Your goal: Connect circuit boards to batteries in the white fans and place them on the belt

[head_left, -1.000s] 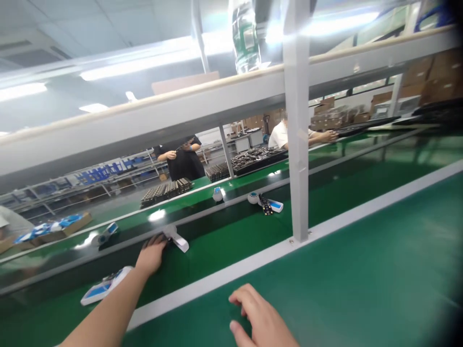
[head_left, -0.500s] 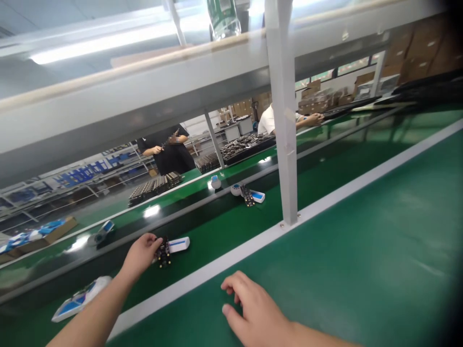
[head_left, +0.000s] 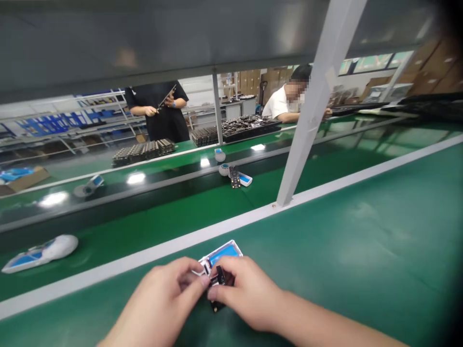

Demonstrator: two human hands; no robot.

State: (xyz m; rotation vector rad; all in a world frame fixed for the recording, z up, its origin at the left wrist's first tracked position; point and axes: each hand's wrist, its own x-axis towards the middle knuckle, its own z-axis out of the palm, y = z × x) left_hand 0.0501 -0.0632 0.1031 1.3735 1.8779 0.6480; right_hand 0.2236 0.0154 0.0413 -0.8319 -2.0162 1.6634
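Observation:
Over the near green work surface [head_left: 343, 241], my left hand [head_left: 177, 284] pinches the edge of a white device housing [head_left: 231, 245] with a blue inside. My right hand [head_left: 242, 289] has its fingers closed on a small black circuit board [head_left: 217, 306], right beside the housing. The fingertips of both hands almost meet, and they cover much of the housing's lower part and the board.
A metal post [head_left: 307, 106] rises from the white rail [head_left: 249, 219]. On the green belt [head_left: 173, 212] beyond lie a white housing [head_left: 61, 246] and another with a board [head_left: 235, 177]. Two people work across the line, near stacked boards [head_left: 144, 150].
My left hand has brought the housing and board from the belt to the near surface. My right hand has moved in and closed on the board. The view has tilted downward.

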